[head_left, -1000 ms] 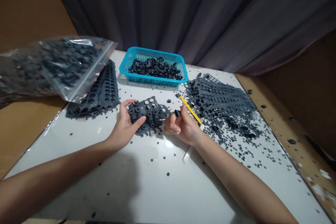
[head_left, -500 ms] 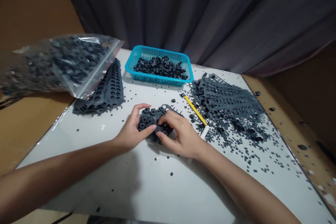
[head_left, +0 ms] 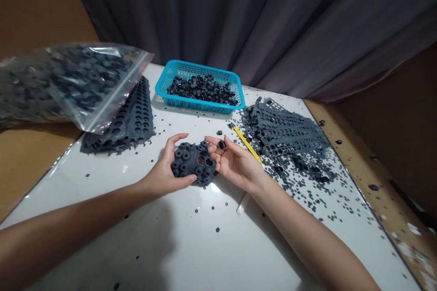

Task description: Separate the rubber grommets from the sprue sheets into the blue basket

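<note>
A dark rubber sheet studded with round ring-shaped parts (head_left: 186, 160) is gripped at its left side by my left hand (head_left: 169, 168), thumb on top near the front edge. Holes show toward the sheet's right side. Just beside that side, my right hand (head_left: 237, 161) is turned partly palm up, pinching a small black rubber piece (head_left: 221, 144) between thumb and a finger. Its other fingers curl close to the sheet.
A blue basket (head_left: 200, 103) of small black pieces stands at the back. Punched sheets (head_left: 290, 129) and scattered bits lie right, beside a yellow stick (head_left: 247, 144). On the left, a clear bag (head_left: 92, 77) of parts overlaps stacked sheets (head_left: 141, 113).
My right hand has lifted off the sheet and turned over, now with a small black piece in its fingers. A hole is exposed in the sheet. The whole view has shifted slightly.
</note>
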`<move>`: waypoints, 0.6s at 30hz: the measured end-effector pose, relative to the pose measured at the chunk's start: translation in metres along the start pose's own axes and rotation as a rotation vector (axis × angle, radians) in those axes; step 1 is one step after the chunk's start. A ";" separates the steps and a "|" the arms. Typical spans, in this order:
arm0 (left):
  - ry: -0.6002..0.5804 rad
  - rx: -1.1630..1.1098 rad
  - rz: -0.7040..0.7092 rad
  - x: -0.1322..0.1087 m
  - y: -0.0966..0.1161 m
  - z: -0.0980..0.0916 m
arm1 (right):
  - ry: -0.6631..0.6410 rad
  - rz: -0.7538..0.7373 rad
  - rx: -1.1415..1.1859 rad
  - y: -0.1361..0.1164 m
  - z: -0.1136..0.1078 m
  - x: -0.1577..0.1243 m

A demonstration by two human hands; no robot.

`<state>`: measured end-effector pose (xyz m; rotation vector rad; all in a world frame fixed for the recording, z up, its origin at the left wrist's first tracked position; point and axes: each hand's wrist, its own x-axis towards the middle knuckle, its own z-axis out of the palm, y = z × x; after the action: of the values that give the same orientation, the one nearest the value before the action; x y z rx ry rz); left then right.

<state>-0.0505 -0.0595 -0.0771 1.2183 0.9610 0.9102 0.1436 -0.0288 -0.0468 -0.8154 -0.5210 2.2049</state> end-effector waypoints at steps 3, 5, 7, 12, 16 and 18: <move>0.041 0.056 -0.034 0.001 0.001 0.001 | 0.007 -0.002 0.011 0.001 -0.001 0.000; 0.055 0.059 -0.031 0.001 0.000 0.002 | 0.006 -0.001 0.012 0.001 -0.002 0.000; 0.058 0.054 -0.026 0.002 -0.001 0.001 | 0.012 0.005 0.025 0.001 -0.004 0.001; 0.050 0.041 -0.023 0.002 -0.002 0.001 | 0.052 0.021 0.089 0.001 -0.005 0.002; 0.054 0.061 -0.030 0.002 -0.002 0.000 | 0.064 0.016 0.114 0.002 -0.004 0.002; 0.049 0.063 -0.033 0.002 -0.002 0.000 | 0.071 0.021 0.136 0.002 -0.004 0.002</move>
<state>-0.0495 -0.0579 -0.0795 1.2344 1.0535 0.8930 0.1438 -0.0282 -0.0515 -0.8261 -0.3258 2.1952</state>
